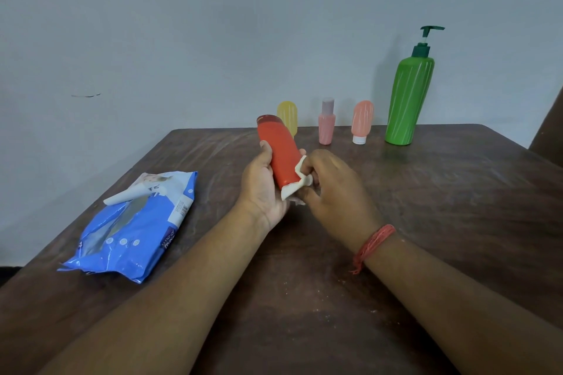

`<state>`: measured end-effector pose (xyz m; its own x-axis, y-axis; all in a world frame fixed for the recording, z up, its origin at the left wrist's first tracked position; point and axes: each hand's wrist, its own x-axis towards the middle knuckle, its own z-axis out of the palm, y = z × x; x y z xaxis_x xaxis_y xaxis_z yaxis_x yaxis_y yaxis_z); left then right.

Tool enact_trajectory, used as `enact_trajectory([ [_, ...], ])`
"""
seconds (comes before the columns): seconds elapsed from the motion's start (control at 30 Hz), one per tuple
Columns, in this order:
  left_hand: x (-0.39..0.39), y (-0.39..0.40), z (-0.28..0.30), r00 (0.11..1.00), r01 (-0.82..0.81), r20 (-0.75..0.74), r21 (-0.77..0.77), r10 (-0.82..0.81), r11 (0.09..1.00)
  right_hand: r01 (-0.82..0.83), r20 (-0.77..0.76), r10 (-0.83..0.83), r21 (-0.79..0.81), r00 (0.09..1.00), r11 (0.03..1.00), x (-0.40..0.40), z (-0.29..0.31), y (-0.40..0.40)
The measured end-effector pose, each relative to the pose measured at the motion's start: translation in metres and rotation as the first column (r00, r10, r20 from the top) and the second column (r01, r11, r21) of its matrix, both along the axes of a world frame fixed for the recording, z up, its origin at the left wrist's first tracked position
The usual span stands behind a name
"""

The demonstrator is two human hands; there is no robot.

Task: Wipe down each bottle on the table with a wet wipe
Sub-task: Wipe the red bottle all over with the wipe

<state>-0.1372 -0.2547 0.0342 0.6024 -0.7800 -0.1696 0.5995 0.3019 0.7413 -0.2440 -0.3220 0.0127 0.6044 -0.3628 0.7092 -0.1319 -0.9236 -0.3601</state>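
Note:
My left hand (264, 189) grips a red bottle (280, 151) above the middle of the table, tilted with its top pointing away from me. My right hand (335, 192) presses a white wet wipe (297, 184) against the bottle's lower end, fingers closed on the wipe. At the far edge stand a yellow bottle (289, 114), partly hidden behind the red one, a small pink bottle (326, 125) with a pale cap, a salmon tube (362, 122) standing on its white cap, and a tall green pump bottle (408, 97).
A blue pack of wet wipes (134, 228) lies at the left of the dark wooden table (426, 222), its flap peeled open. A grey wall rises right behind the bottles. A dark object shows at the right edge.

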Motion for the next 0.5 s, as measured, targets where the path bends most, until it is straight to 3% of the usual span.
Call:
enact_trajectory([
  [0.17, 0.0019, 0.0015, -0.0009, 0.998, -0.018, -0.057, -0.064, 0.014, 0.998, -0.079, -0.017, 0.079, -0.001, 0.997, 0.997, -0.0033, 0.0022, -0.0021],
  [0.33, -0.0058, 0.0008, -0.0029, 1.0, 0.011, -0.018, 0.017, -0.011, 1.0, -0.053, 0.072, 0.044, 0.13, 0.996, 0.99, 0.0031, -0.0007, 0.0015],
  [0.5, 0.0009, 0.0013, -0.0015, 0.998, -0.03, -0.055, -0.031, 0.028, 0.999, -0.095, 0.024, 0.093, 0.099, 0.995, 0.991, -0.0005, -0.0021, -0.0031],
])
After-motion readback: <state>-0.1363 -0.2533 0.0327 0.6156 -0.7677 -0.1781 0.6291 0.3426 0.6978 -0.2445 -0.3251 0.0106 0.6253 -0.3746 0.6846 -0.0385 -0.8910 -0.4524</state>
